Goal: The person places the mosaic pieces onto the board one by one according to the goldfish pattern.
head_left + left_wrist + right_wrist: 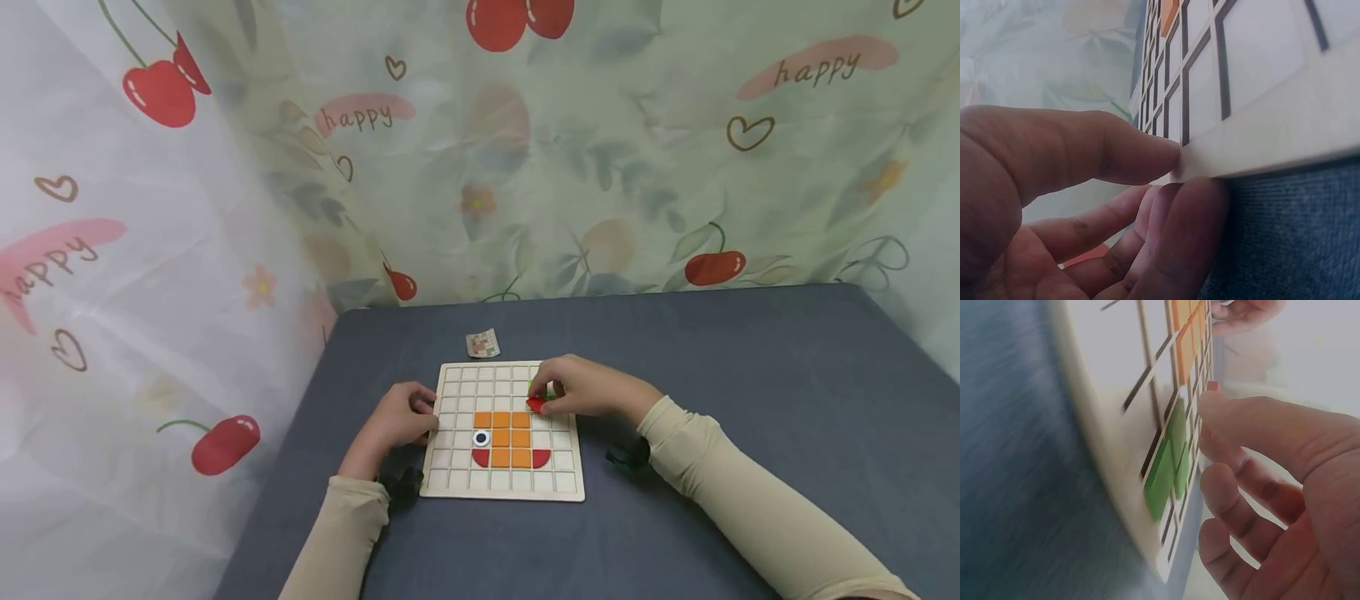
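Observation:
A pale wooden grid board point(453, 482) lies on the table. Its squares hold orange tiles point(501, 439), a round eye piece point(481, 437) and two red quarter-round pieces point(541, 458). My left hand point(400, 414) pinches the board's left edge, thumb on the rim and forefinger against the side. Over the board's upper right, my right hand point(588, 387) pinches a small red piece point(536, 404) between thumb and forefinger. Green tiles point(1164, 470) sit in the board just beside it, mostly hidden by this hand in the head view.
Beyond the board's far edge lies a small card point(482, 343) with a printed grid picture. The dark grey cloth-covered table point(675, 333) extends to both sides. A patterned curtain point(585, 167) hangs behind and to the left.

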Demonstrator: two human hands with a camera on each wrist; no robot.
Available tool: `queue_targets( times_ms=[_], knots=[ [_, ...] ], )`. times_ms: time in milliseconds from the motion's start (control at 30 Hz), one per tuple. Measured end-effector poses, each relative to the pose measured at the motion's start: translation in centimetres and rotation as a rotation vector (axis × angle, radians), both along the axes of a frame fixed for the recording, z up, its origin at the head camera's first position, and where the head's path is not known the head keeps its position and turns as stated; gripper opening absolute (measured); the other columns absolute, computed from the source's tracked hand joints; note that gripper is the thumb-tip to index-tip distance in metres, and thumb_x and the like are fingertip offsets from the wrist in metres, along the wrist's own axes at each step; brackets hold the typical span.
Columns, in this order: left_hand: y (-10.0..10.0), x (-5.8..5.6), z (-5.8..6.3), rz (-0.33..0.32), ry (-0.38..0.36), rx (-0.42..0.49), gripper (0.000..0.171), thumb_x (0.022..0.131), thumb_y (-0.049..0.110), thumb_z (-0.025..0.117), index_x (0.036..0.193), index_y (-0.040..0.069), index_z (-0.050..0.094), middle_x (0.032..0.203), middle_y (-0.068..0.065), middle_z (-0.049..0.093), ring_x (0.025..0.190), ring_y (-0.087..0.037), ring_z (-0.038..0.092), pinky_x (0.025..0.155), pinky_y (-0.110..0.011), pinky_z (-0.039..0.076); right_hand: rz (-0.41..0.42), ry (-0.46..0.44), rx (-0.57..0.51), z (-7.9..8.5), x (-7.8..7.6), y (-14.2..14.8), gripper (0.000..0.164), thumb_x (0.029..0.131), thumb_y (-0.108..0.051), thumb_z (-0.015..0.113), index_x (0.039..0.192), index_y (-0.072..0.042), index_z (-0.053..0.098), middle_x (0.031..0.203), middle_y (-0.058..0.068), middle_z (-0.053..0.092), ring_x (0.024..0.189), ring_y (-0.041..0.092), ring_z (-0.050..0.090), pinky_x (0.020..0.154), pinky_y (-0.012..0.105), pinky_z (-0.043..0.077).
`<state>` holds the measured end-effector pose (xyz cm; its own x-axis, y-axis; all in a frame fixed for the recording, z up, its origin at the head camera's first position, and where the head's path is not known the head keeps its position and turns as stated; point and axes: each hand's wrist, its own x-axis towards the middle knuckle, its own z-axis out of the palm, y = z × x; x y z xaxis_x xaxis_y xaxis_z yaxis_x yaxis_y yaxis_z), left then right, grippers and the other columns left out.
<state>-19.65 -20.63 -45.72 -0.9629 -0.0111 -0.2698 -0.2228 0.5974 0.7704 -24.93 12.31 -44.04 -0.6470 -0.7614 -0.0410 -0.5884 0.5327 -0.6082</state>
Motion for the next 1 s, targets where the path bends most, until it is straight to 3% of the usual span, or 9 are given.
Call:
queue_targets(
  times_ms=[300, 567, 1000],
  knots=[
    [0.0, 0.1, -0.4, -0.005, -0.004, 0.009, 0.039, 0.087, 0.002, 0.073, 0.125, 0.000, 0.067, 0.100, -0.015, 0.066, 0.078, -0.025, 0.069, 0.063, -0.037, 0.065, 0.047, -0.009, 0.019, -0.1, -1.6, -4.1, 0.020, 0.095, -0.013, 0.078, 0.115, -0.014, 0.081, 0.106, -0.002, 0.074, 0.080, 0.011, 0.062, 0.077, 0.027, 0.055],
    [0.1, 0.1, -0.4, -0.014, 0.006, 0.006, 0.038, 0.087, 0.002, 0.074, 0.124, 0.001, 0.067, 0.099, -0.015, 0.066, 0.077, -0.024, 0.068, 0.063, -0.037, 0.065, 0.095, -0.003, 0.047, 0.1, -2.3, -7.0, 0.020, 0.095, -0.008, 0.077, 0.114, -0.011, 0.081, 0.108, 0.001, 0.075, 0.087, 0.014, 0.062, 0.082, 0.029, 0.056],
    [0.1, 0.1, 0.1, -0.008, 0.004, -0.003, 0.036, 0.087, 0.002, 0.074, 0.122, 0.001, 0.067, 0.097, -0.014, 0.065, 0.076, -0.024, 0.067, 0.062, -0.036, 0.064, 0.099, 0.016, 0.088, -0.7, -2.8, -8.7, 0.017, 0.095, -0.007, 0.075, 0.109, -0.016, 0.082, 0.100, -0.004, 0.073, 0.087, 0.012, 0.062, 0.083, 0.031, 0.057]
  ],
)
